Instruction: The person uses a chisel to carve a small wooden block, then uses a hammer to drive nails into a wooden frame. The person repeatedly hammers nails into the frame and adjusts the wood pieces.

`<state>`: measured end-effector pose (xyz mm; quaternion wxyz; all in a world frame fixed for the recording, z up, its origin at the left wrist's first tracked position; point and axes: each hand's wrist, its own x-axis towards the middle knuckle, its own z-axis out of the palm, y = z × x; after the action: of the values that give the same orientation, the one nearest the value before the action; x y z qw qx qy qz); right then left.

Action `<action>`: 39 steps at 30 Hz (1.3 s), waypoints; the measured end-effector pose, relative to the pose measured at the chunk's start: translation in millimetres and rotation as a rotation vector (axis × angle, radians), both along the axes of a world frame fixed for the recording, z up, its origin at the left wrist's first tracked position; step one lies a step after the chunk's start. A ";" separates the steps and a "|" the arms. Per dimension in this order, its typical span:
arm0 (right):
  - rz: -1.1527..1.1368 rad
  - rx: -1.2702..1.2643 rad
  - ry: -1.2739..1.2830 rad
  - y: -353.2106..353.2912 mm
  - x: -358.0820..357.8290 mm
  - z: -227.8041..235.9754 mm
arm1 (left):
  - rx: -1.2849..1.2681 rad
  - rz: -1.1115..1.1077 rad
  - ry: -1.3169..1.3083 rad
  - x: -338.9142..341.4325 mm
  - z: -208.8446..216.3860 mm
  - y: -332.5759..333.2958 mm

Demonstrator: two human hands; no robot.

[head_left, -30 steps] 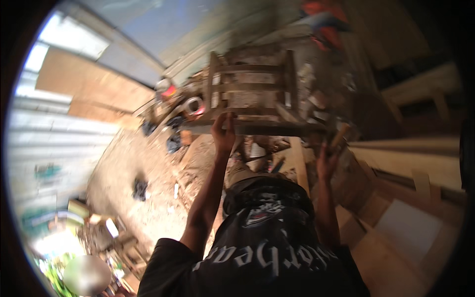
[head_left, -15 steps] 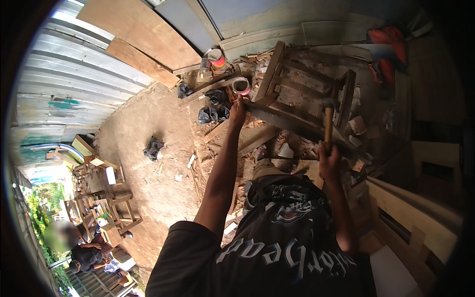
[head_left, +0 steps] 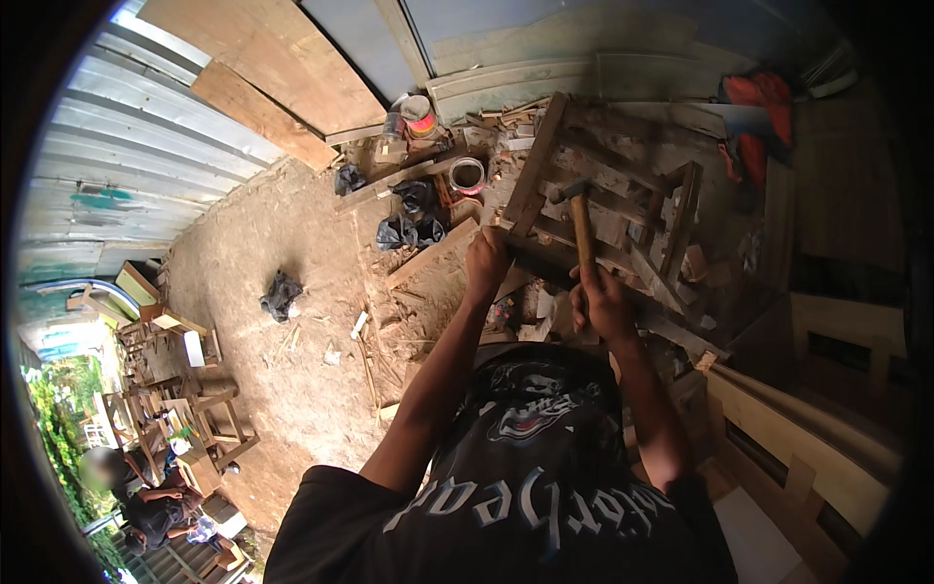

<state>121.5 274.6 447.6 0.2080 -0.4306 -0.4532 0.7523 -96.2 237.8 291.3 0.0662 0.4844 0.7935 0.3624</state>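
Observation:
A dark wooden frame, made of joined legs and rails like a stool or chair base, lies tilted on the littered ground in front of me. My left hand is closed round the left end of its near rail. In my right hand is a hammer, gripped by its pale wooden handle. The dark hammer head is raised over the frame, towards its left leg, and I cannot tell whether it touches the wood. My right fingers wrap the lower handle, just above the near rail.
Open paint cans and black plastic bags sit left of the frame. Wood scraps surround it. Pale wooden panels stand at my right. A red and dark bag lies at the far right. Another person sits at the far left among wooden furniture.
The hammer and my right hand have moved left, from the frame's right side towards its left leg. My left hand, still on the rail, is lower and closer to me.

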 end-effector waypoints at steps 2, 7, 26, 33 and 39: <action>0.057 -0.104 -0.096 11.0 -2.0 4.4 | -0.055 0.013 -0.080 1.4 3.2 -0.9; 0.145 -0.151 -0.225 35.6 -3.6 12.3 | -0.053 0.069 -0.268 4.9 8.7 -2.6; 0.280 -0.376 -0.152 101.3 -11.8 8.2 | -0.056 -0.085 0.278 8.3 37.9 -11.0; 0.334 -0.426 -0.221 117.9 -15.6 10.6 | -0.097 0.020 0.502 12.6 25.8 -15.4; 0.325 -0.125 -0.275 136.5 5.9 -32.2 | -0.012 -0.036 0.362 10.1 22.2 -18.3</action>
<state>127.4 411.1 415.3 -0.0069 -0.4624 -0.4932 0.7368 -86.1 219.5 313.5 -0.0682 0.5554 0.7859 0.2631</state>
